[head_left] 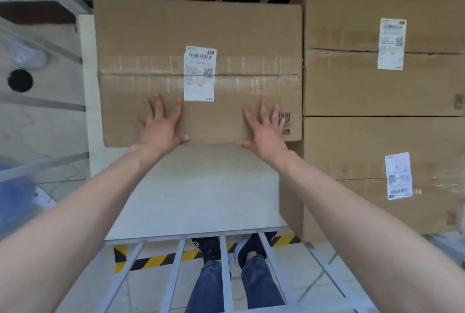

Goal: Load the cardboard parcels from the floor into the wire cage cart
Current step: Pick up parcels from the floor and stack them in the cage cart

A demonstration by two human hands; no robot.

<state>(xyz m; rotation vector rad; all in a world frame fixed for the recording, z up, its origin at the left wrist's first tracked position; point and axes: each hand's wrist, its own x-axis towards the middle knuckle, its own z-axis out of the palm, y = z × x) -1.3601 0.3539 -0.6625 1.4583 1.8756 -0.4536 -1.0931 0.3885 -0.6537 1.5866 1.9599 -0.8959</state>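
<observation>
A taped cardboard parcel (156,43) with a white shipping label lies flat on the pale floor board of the wire cage cart (201,191), at its far side. My left hand (161,126) rests flat on the parcel's near left part, fingers spread, thumb at the near edge. My right hand (266,131) rests the same way on its near right part. Neither hand wraps around the parcel. Two more labelled parcels, a far one (352,81) and a near one (352,199), are stacked higher along the cart's right side.
The cart's grey wire bars (176,270) run across the near side, with my legs and dark shoes behind them. Yellow and black hazard tape (156,259) marks the floor. More bars stand on the left (42,103); a blue thing (15,202) lies outside them.
</observation>
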